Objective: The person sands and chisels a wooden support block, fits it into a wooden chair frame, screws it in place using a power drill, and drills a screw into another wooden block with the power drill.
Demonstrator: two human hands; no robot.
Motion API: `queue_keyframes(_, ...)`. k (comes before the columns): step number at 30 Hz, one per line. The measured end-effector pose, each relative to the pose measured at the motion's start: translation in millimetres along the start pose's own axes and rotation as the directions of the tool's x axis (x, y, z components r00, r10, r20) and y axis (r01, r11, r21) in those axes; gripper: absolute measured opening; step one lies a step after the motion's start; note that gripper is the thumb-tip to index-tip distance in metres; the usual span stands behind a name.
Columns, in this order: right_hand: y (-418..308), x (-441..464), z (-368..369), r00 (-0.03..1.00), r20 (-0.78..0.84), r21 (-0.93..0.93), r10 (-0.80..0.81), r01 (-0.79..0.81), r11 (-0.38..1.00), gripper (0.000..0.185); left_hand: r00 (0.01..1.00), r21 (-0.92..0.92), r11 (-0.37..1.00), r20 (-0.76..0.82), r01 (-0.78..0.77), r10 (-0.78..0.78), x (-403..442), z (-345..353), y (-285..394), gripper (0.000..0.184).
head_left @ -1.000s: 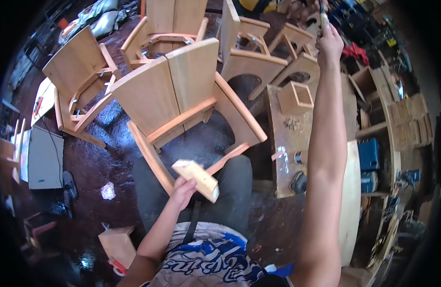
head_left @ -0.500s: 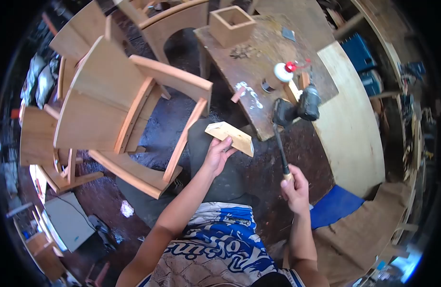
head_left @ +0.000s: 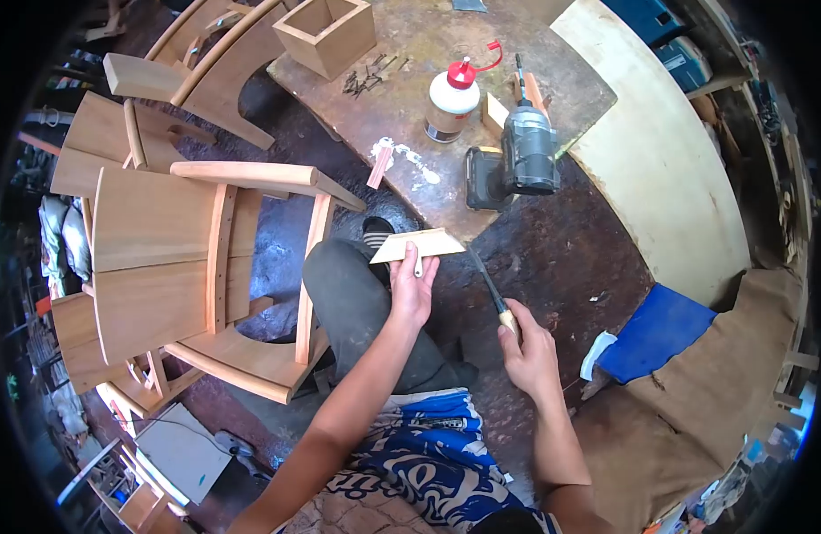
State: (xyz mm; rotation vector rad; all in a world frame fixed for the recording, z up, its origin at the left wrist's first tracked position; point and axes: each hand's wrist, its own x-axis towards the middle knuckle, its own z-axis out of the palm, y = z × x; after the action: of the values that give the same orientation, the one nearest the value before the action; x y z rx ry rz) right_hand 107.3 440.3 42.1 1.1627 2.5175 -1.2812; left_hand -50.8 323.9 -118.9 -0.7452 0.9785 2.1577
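My left hand (head_left: 412, 294) grips a small pale wooden block (head_left: 439, 242) with slanted ends, held up above my bent knee. My thumb presses on its near face and the fingers go behind it. In my right hand (head_left: 530, 356) is a chisel (head_left: 491, 289) with a pale wooden handle and a long, narrow, dark blade. The blade points up and left, its tip close to the right end of the block; whether they touch I cannot tell. To the left of my knee an unfinished wooden chair (head_left: 317, 258) lies tipped over.
On the low worktable (head_left: 401, 98) stand a glue bottle (head_left: 451, 111) with a red cap, a cordless driver (head_left: 528, 147), a square wooden box (head_left: 326, 40) and scattered screws (head_left: 370, 76). A curved pale panel (head_left: 668, 151) and a blue sheet (head_left: 655, 334) lie at the right.
The block has turned closer to level in my left hand. My right hand has shifted left, bringing the chisel tip near the block. The head view has moved, so the worktable appears nearer.
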Motion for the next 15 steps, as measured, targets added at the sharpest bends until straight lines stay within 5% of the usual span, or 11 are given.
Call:
queue_keyframes(1,-2.0,4.4,0.3,1.000,0.009,0.003,-0.004,0.003,1.000,0.041,0.999,-0.008,1.000,-0.041,-0.004,0.004,0.6,4.5,-2.3,0.037)
queue_keyframes(10,-20.5,25.0,-4.0,0.977,0.065,-0.278,-0.204,0.214,0.936,0.051,0.995,-0.085,0.996,-0.103,0.011,-0.020,-5.2,25.1,-12.0,0.052)
queue_keyframes(15,-11.2,29.2,-1.6,0.965,0.016,-0.316,-0.262,0.253,0.914,0.054,0.992,-0.040,0.996,0.105,0.075,-0.071,0.6,-11.9,-3.0,0.063)
